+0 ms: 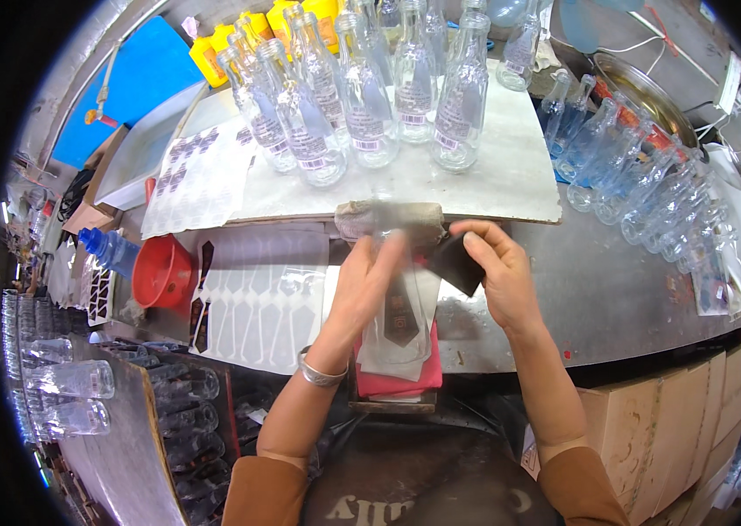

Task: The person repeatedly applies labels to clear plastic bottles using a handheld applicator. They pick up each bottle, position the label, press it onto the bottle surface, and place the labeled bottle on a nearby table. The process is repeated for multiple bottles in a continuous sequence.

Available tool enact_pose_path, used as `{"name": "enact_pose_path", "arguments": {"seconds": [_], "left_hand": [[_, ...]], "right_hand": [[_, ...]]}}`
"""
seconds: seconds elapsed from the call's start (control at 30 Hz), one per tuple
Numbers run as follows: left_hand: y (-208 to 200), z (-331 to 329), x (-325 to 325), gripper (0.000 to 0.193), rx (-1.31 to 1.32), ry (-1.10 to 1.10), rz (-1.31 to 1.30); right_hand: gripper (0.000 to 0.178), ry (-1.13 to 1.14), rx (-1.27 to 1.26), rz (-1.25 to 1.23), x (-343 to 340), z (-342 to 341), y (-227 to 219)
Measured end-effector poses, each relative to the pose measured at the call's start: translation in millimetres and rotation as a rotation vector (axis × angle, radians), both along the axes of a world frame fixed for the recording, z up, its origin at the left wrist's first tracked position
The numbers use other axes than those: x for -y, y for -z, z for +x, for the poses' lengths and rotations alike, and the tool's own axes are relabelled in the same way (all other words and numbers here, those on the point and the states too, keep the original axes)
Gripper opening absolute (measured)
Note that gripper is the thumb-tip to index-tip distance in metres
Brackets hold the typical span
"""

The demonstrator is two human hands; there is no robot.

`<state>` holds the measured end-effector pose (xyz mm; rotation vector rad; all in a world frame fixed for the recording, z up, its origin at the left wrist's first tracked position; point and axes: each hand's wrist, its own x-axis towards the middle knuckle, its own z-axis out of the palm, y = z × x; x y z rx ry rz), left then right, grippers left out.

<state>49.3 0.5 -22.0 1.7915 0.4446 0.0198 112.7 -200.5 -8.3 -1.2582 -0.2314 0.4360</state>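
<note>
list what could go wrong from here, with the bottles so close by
The standing bottles are crowded on the white board, so one knock might topple several.

The right hand pinches a dark flat piece near the dark label; it could catch or scuff the label if it slips.

The red bowl sits beside the cut-out sheet; anything spilling from it might mark the sheet, though its contents are unclear.

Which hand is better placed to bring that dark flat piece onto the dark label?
Probably the right hand: it holds the dark flat piece, near the label. The left hand is blurred beside the cloth roll; its grip is unclear.
</note>
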Motion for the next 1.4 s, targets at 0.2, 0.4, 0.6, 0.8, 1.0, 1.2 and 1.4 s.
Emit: {"name": "enact_pose_path", "arguments": {"seconds": [0.2, 0.4, 0.6, 0.8, 1.0, 1.2, 1.4], "left_hand": [[2, 3, 15, 0.053, 0.089, -0.068, -0.211], [10, -4, 14, 0.048, 0.167, -0.079, -0.397], [3, -3, 19, 0.050, 0.162, -0.063, -0.494], [6, -10, 15, 0.054, 0.203, -0.017, -0.458], [4, -10, 16, 0.052, 0.150, -0.008, -0.641], [10, -19, 14, 0.051, 0.198, -0.006, -0.572], [5, -30, 7, 0.057, 0.153, -0.094, -0.582]], "right_hand": [[0.031, -0.117, 0.105, -0.228, -11, -2, 17], [0.060, -0.296, 0.299, -0.575, -41, 8, -13], [0.067, -0.301, 0.293, -0.641, -48, 16, 3], [0.073, -0.419, 0.329, -0.734, -50, 24, -4], [0.066, -0.383, 0.102, -0.620, -39, 28, 5], [0.031, -0.047, 0.200, -0.173, -12, -3, -14], [0.032, 0.164, 0.824, -0.439, -34, 8, -28]]}}
